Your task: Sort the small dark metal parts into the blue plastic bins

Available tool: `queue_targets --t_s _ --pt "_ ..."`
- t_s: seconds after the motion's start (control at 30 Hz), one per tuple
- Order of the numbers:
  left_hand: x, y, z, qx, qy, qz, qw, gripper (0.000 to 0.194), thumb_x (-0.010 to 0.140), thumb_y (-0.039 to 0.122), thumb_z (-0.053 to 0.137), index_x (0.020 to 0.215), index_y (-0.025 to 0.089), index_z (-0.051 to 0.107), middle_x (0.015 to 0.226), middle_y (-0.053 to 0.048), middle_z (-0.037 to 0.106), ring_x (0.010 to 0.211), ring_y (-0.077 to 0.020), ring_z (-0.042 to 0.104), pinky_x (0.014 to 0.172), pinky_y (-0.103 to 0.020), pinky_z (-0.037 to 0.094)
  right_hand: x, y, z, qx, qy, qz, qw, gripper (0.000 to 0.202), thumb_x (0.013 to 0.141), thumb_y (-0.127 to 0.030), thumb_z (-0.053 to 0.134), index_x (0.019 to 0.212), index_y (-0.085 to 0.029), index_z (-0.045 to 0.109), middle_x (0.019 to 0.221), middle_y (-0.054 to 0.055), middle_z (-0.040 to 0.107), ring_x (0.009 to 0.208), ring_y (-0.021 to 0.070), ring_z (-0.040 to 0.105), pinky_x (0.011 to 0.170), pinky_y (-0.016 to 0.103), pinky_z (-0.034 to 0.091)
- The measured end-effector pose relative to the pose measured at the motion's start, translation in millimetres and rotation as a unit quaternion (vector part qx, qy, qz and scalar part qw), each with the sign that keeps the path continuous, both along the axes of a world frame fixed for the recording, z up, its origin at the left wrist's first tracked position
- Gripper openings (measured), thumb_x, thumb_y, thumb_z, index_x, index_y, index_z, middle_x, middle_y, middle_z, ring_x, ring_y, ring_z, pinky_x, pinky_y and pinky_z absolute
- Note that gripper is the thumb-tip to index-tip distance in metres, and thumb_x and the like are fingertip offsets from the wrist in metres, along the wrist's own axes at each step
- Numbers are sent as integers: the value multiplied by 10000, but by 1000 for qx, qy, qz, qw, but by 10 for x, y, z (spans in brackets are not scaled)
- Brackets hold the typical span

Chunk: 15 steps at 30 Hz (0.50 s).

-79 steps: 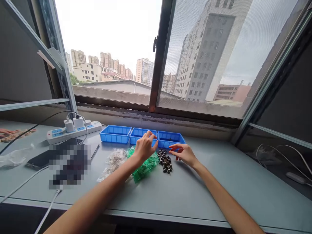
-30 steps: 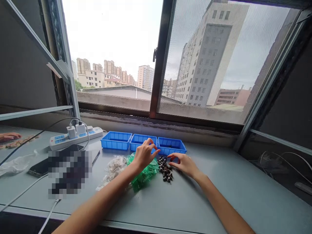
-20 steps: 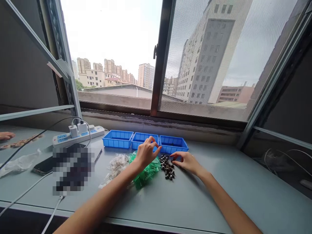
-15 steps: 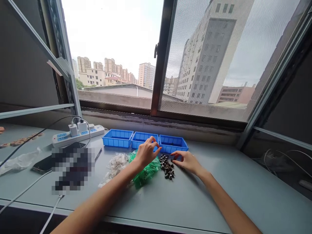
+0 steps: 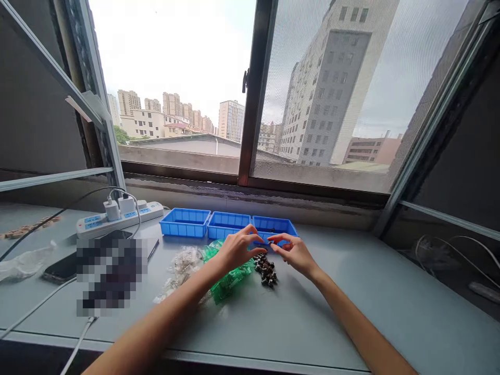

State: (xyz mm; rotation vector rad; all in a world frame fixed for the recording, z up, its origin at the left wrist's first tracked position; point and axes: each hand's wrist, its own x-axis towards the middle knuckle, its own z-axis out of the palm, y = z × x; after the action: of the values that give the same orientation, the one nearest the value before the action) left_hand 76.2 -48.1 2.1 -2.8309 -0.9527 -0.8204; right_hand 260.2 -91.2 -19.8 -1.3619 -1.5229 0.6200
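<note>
My right hand (image 5: pixel 294 255) is raised at the front of the right blue bin (image 5: pixel 287 228), its thumb and fingertips pinched on a small dark part (image 5: pixel 270 242). Facing it, my left hand (image 5: pixel 239 249) hovers over the green pieces with thumb and index finger apart and nothing visible between them. Below the two hands lies a heap of small black and silver parts (image 5: pixel 267 275). Green translucent pieces (image 5: pixel 231 284) are piled beneath my left wrist. Left of those, clear plastic pieces (image 5: pixel 183 263) lie in a loose heap, partly behind my forearm.
A middle blue bin (image 5: pixel 222 221) and a left blue bin (image 5: pixel 183 226) continue the row along the window wall. Further left are a power strip (image 5: pixel 117 217) with chargers, a dark phone (image 5: pixel 58 270), cables and a crumpled clear bag (image 5: pixel 29 263).
My right hand has lifted from beside the black parts toward the right bin and my left hand, with the small part in its fingertips. My left hand has lowered slightly. The view has shifted a little.
</note>
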Motion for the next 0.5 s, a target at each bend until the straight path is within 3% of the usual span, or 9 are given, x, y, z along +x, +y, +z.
queue_targets --t_s 0.17,0.5 --pt "15 -24 -3 9 -16 -3 1000 234 844 404 537 983 256 654 995 -6 596 728 -121 626 566 -203 471 -69 18 -31 -39 108 46 992 413 663 -476 639 976 -208 649 812 13 609 396 38 383 368 213 330" --pt "10 -50 1 64 -5 -24 998 214 904 302 455 1022 262 630 1047 -18 572 668 -90 609 537 -180 449 -87 -31 -22 -66 167 92 979 560 617 -539 709 1061 -222 587 872 19 620 423 27 390 394 206 316"
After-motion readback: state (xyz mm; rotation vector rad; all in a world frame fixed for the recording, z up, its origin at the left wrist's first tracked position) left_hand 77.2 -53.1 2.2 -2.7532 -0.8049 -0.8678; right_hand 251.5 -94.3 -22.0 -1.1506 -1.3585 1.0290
